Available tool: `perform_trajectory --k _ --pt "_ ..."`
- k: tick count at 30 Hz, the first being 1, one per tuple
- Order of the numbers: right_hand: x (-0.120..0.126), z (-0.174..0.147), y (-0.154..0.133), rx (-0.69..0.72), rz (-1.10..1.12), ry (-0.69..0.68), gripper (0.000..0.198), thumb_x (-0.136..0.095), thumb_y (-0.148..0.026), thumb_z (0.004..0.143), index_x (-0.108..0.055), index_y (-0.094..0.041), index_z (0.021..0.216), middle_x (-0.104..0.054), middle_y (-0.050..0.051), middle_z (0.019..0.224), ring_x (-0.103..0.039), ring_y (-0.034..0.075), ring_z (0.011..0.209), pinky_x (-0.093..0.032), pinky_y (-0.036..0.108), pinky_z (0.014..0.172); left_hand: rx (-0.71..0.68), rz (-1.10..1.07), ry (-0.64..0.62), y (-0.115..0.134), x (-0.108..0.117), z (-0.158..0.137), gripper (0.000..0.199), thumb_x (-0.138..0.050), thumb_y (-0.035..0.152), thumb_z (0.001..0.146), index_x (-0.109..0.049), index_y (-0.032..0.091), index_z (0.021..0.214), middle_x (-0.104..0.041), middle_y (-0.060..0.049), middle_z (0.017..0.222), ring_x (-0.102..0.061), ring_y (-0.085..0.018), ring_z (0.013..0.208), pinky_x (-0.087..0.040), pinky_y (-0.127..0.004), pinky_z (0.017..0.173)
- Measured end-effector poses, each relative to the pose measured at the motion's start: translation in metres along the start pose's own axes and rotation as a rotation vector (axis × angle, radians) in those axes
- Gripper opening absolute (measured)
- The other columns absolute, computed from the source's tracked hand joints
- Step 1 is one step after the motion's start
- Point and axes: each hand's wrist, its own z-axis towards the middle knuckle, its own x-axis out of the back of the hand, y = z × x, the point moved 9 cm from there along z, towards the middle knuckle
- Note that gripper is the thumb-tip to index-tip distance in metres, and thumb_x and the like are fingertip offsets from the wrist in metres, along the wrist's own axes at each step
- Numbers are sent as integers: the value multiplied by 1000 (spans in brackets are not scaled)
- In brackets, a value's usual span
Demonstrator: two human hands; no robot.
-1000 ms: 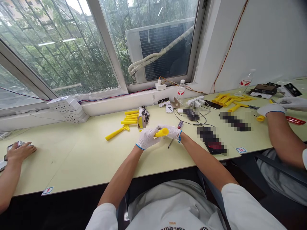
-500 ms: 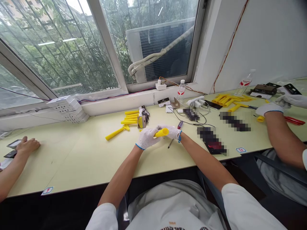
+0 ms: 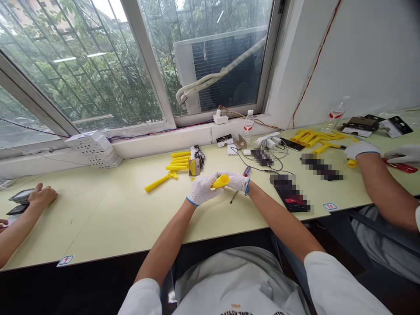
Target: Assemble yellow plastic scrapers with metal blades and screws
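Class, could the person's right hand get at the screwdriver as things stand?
Probably yes: the screwdriver lies close by, its handle uncovered, though the right hand hides part of the shaft and would likely first have to leave the yellow tube.

Taking twelve o'clock as towards the window, open bench (image 3: 127, 223) runs from seven to nearly nine o'clock of the left grip (image 3: 201, 190), until a co-worker's bare hand (image 3: 43, 197) far out at nine. A loose yellow tube (image 3: 159, 182) bars the way between nine and ten, a cluster of yellow tubes (image 3: 180, 162) at eleven. A lane opens at twelve, between that cluster and a small white box (image 3: 232, 150). From the right grip (image 3: 235, 180), a screwdriver (image 3: 247, 171) obstructs two, with cables (image 3: 281, 165) beyond; a partly pixelated dark object (image 3: 290, 193) blocks three.
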Motion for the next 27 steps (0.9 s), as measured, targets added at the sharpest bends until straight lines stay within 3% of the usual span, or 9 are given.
perform_trajectory --k 7,11,20,24,27 --pt "0 -5 -4 21 -62 -16 35 -69 -45 104 -70 -12 112 -69 3 96 -64 11 81 -58 25 73 -104 1 162 15 20 -1 8 -71 26 74 -64 23 74 -66 0 65 -61 -16 59 -41 -29 60" --pt "-6 -22 1 -4 -75 14 34 -68 -47 102 -72 -14 105 -67 2 87 -59 12 79 -51 23 67 -117 -55 148 31 27 -9 10 -74 24 72 -71 23 81 -69 0 68 -65 -17 62 -46 -30 64" --pt "-21 -47 -11 -29 -63 -96 35 -65 -46 106 -69 -15 122 -70 7 113 -68 14 94 -62 30 84 108 -305 173 28 49 -36 6 -72 20 73 -69 23 77 -73 0 72 -67 -16 63 -56 -28 68" --pt "-30 -44 -7 -44 -6 -145 37 -66 -48 105 -69 -15 120 -70 5 104 -66 12 85 -61 27 77 233 -415 140 18 42 -47 12 -74 22 71 -72 22 82 -74 0 74 -67 -16 64 -57 -28 67" --pt "-36 -40 -4 -56 54 -172 39 -75 -50 97 -70 -17 115 -67 3 87 -62 12 73 -55 25 66 242 -469 108 19 35 -50 13 -75 20 68 -71 21 80 -73 0 73 -65 -16 63 -57 -28 66"
